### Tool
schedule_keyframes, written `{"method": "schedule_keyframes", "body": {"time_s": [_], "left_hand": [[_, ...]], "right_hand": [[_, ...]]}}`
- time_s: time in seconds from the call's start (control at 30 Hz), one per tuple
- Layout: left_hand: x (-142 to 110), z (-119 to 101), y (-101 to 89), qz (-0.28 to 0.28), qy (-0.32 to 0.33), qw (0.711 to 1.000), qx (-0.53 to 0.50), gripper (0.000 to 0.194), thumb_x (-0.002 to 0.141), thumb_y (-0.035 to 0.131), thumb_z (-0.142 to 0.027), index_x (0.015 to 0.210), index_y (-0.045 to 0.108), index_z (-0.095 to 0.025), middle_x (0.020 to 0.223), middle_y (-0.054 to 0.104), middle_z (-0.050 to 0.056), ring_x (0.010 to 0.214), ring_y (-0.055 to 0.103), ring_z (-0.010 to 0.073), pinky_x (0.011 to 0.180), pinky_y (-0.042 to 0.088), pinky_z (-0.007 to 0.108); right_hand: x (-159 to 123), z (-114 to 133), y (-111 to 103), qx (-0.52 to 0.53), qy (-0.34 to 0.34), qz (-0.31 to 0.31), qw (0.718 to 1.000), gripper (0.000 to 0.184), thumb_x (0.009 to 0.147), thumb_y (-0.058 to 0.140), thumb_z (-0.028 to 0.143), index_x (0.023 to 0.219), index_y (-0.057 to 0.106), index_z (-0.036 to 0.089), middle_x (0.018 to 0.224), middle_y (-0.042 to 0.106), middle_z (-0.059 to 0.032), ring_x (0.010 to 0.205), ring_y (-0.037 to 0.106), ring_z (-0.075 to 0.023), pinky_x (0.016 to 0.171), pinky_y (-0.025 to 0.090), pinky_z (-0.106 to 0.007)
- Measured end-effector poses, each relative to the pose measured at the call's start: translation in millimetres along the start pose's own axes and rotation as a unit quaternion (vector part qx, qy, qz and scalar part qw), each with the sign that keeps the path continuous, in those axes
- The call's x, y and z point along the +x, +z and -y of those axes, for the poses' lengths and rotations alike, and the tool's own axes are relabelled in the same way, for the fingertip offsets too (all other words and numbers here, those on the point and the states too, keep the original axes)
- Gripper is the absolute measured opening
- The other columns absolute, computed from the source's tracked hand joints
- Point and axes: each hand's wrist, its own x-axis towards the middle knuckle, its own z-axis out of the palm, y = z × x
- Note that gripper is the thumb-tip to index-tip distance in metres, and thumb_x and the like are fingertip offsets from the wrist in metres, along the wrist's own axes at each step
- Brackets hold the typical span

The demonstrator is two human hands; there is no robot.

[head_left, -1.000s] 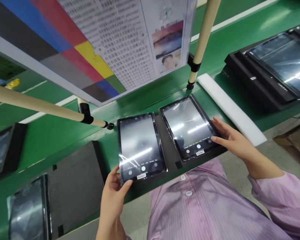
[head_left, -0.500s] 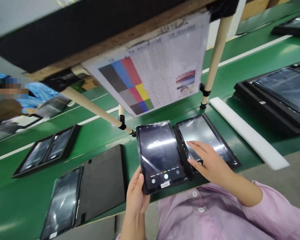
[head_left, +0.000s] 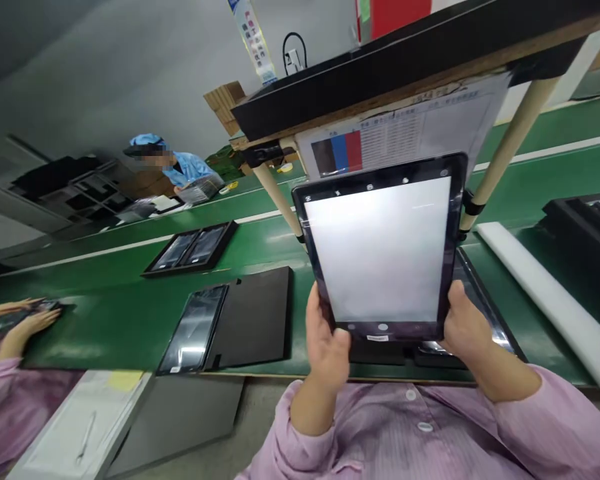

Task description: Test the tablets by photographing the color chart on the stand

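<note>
Up off the desk (head_left: 105, 327) has come the tablet (head_left: 380, 250), which half a second ago lay low at the left hand (head_left: 329, 343); it now stands nearly upright before the person, its screen turned from dark to bright white. The right hand (head_left: 465, 323), earlier over the second tablet (head_left: 473, 283), has joined it. Both hands are clamped on the tablet, left at the lower left corner, right on the lower right edge, so neither is free for the second one, behind on the right. The printed chart (head_left: 425, 130) stands beyond, partly hidden.
</note>
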Motion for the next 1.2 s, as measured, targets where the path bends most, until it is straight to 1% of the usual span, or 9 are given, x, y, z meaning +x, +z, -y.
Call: {"method": "schedule_keyframes", "body": {"time_s": [0.07, 0.17, 0.27, 0.37, 0.57, 0.8, 0.97, 1.03, 1.2], "left_hand": [[-9, 1, 2.7, 0.038, 0.042, 0.992, 0.117, 0.098, 0.075, 0.075, -0.061, 0.155, 0.032, -0.024, 0.152, 0.046, 0.017, 0.142, 0.044, 0.0324, 0.114, 0.04, 0.044], [-18, 0, 5.7, 0.054, 0.03, 0.96, 0.273, 0.124, 0.067, 0.081, -0.06, 0.159, 0.01, -0.019, 0.154, 0.036, 0.023, 0.145, 0.037, 0.0367, 0.115, 0.036, 0.051], [-23, 0, 9.6, 0.032, 0.05, 0.929, 0.366, 0.131, 0.061, 0.086, -0.054, 0.159, 0.006, -0.019, 0.152, 0.035, 0.024, 0.142, 0.039, 0.0399, 0.112, 0.039, 0.057], [-25, 3, 13.6, 0.02, 0.073, 0.912, 0.404, 0.134, 0.058, 0.088, -0.049, 0.158, 0.005, -0.019, 0.151, 0.036, 0.025, 0.141, 0.04, 0.0415, 0.11, 0.041, 0.059], [-27, 9, 15.2, 0.007, 0.097, 0.9, 0.424, 0.133, 0.061, 0.086, -0.055, 0.158, 0.003, -0.017, 0.148, 0.038, 0.026, 0.137, 0.045, 0.0414, 0.108, 0.043, 0.058], [-28, 10, 15.4, -0.014, 0.055, 0.937, 0.345, 0.134, 0.055, 0.083, -0.069, 0.156, 0.013, -0.016, 0.147, 0.037, 0.027, 0.141, 0.039, 0.0445, 0.109, 0.04, 0.061], [-28, 9, 15.6, -0.017, 0.042, 0.941, 0.334, 0.135, 0.055, 0.083, -0.069, 0.156, 0.013, -0.014, 0.151, 0.032, 0.028, 0.145, 0.031, 0.0459, 0.112, 0.036, 0.062], [-28, 8, 13.5, -0.01, 0.042, 0.944, 0.326, 0.133, 0.058, 0.082, -0.069, 0.156, 0.013, -0.013, 0.154, 0.029, 0.029, 0.147, 0.027, 0.0458, 0.114, 0.033, 0.062], [-28, 7, 10.3, 0.025, 0.038, 0.958, 0.285, 0.112, 0.076, 0.072, -0.059, 0.157, 0.009, -0.015, 0.163, 0.014, 0.027, 0.154, 0.009, 0.0402, 0.122, 0.017, 0.059]], "right_hand": [[2, -1, -4, 0.022, 0.019, 0.008, 1.0, 0.074, 0.077, 0.05, 0.092, 0.101, 0.073, 0.025, 0.103, 0.071, -0.0093, 0.118, 0.061, -0.0323, 0.096, 0.058, -0.048], [3, 1, -7, 0.039, 0.018, 0.022, 0.999, 0.067, 0.075, 0.055, 0.09, 0.095, 0.074, 0.029, 0.105, 0.071, -0.0079, 0.125, 0.056, -0.0313, 0.101, 0.055, -0.049], [4, 5, -5, 0.025, -0.015, 0.016, 0.999, 0.064, 0.077, 0.054, 0.089, 0.087, 0.073, 0.029, 0.111, 0.07, -0.0077, 0.132, 0.05, -0.0305, 0.107, 0.05, -0.05], [4, 7, -4, 0.025, -0.033, 0.016, 0.999, 0.06, 0.077, 0.056, 0.087, 0.083, 0.072, 0.029, 0.11, 0.07, -0.0064, 0.134, 0.048, -0.0287, 0.109, 0.049, -0.048], [2, 2, -9, 0.02, -0.014, 0.034, 0.999, 0.063, 0.077, 0.054, 0.089, 0.086, 0.073, 0.029, 0.104, 0.072, -0.0061, 0.131, 0.052, -0.0271, 0.111, 0.048, -0.046], [3, 3, -7, -0.055, -0.039, 0.02, 0.998, 0.075, 0.082, 0.039, 0.091, 0.1, 0.073, 0.027, 0.114, 0.069, -0.0066, 0.137, 0.045, -0.0259, 0.112, 0.045, -0.047], [4, 5, -4, -0.035, -0.055, 0.042, 0.997, 0.078, 0.084, 0.038, 0.089, 0.11, 0.072, 0.023, 0.118, 0.068, -0.0078, 0.137, 0.045, -0.0272, 0.112, 0.045, -0.05], [4, 6, -4, -0.027, -0.055, 0.051, 0.997, 0.079, 0.083, 0.04, 0.089, 0.108, 0.072, 0.023, 0.115, 0.069, -0.0079, 0.135, 0.048, -0.0273, 0.111, 0.045, -0.049], [3, 5, -8, -0.02, -0.055, 0.053, 0.997, 0.075, 0.084, 0.042, 0.088, 0.101, 0.073, 0.023, 0.109, 0.07, -0.0079, 0.129, 0.054, -0.0268, 0.108, 0.048, -0.048]]}}
